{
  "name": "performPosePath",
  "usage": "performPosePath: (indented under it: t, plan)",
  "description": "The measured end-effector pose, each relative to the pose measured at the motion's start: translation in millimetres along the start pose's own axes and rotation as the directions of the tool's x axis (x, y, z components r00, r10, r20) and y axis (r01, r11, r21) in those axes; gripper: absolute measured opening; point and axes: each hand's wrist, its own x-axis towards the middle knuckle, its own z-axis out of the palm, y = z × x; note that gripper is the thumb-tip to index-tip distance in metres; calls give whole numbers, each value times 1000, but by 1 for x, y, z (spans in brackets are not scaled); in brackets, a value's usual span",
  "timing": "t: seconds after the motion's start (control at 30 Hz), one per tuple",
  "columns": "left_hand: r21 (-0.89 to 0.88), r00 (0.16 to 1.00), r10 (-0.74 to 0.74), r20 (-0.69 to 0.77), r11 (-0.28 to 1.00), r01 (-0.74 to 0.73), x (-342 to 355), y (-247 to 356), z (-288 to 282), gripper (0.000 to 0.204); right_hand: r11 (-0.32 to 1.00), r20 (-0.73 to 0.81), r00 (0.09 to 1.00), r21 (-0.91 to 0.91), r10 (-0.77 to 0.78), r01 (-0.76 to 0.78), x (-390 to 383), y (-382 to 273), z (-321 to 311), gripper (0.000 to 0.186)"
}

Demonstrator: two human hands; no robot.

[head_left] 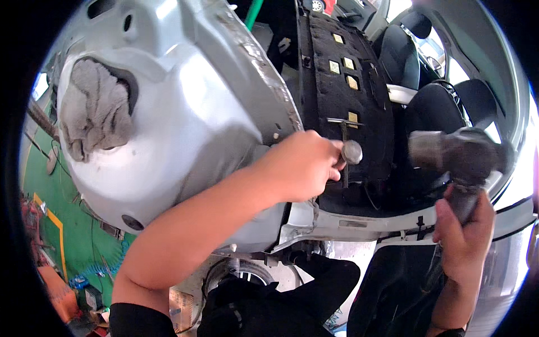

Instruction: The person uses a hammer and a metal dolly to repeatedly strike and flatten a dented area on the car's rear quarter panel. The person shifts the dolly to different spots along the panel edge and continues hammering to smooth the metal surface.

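Note:
My left hand [309, 165] reaches across the silver car body panel [213, 101]. It is closed around a metal tool with a round, worn end [352, 152]; the rest of that tool is hidden by my fingers. My right hand [466, 238], at the right, grips the dark handle of a hammer. The heavy hammer head [460, 149] is smeared by motion and apart from the round metal end. Behind the left hand's tool is a thin T-shaped metal rod [345, 132], in front of the black seat back.
A grey cloth [95, 109] is stuffed in an opening of the panel. The black seat back [323, 84] and front seats [398, 59] lie beyond. Below the panel are a wheel [247, 272] and a door sill [365, 224]. Tools and an orange box [58, 292] stand on the green floor.

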Motion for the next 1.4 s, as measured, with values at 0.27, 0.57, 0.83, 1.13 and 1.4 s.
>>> performPosePath:
  t: [0.27, 0.57, 0.83, 1.13, 1.4]
  plan:
    - [-9, 986, 83, -145, 996, -86, 0, 15, -4, 12, 963, -4, 967, 89, 256, -255, -90, 97, 3, 24]
    - [-709, 974, -223, -46, 694, 125, -16, 53, -17, 24, 598, 382, 517, -128, 766, -791, -290, 249, 110, 51]
    - [-375, 716, -628, 306, 612, 697, -34, 64, 15, 27, 479, 479, 330, -228, 814, -848, -415, 284, 161, 53]
    - [-734, 549, -823, 146, 282, 618, -121, 54, 148, 34, 105, 641, 249, 254, 726, -961, -421, 311, 175, 36]
    - [-811, 451, -878, -161, 378, 446, -78, 23, 178, 34, 193, 647, 266, 183, 714, -964, -405, 313, 172, 35]
